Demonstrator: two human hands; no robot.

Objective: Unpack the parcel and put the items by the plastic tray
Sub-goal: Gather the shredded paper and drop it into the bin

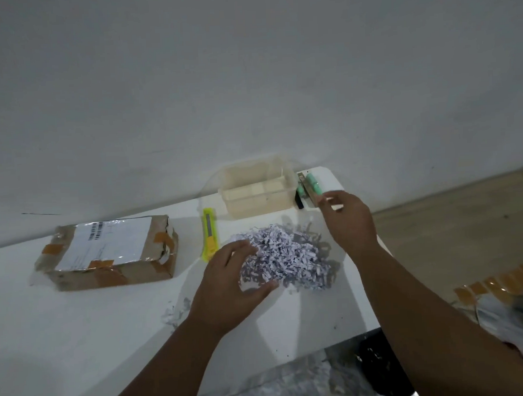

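Note:
A clear plastic tray (pixel 258 192) stands at the table's far edge. Right of it lie small mint-green items (pixel 309 186) with a dark piece. My right hand (pixel 347 219) hovers just beside them, fingers apart; whether it pinches something small I cannot tell. A heap of white shredded paper (pixel 284 258) lies mid-table. My left hand (pixel 228 278) rests open on the heap's left side. A taped brown cardboard parcel (pixel 111 252) with a white label lies at the left.
A yellow utility knife (pixel 210 233) lies between the parcel and the shredded paper. Paper scraps (pixel 177 312) dot the white table (pixel 80 343). Torn wrapping with orange tape (pixel 501 288) hangs at the right, beyond the table's edge. Wooden floor shows at far right.

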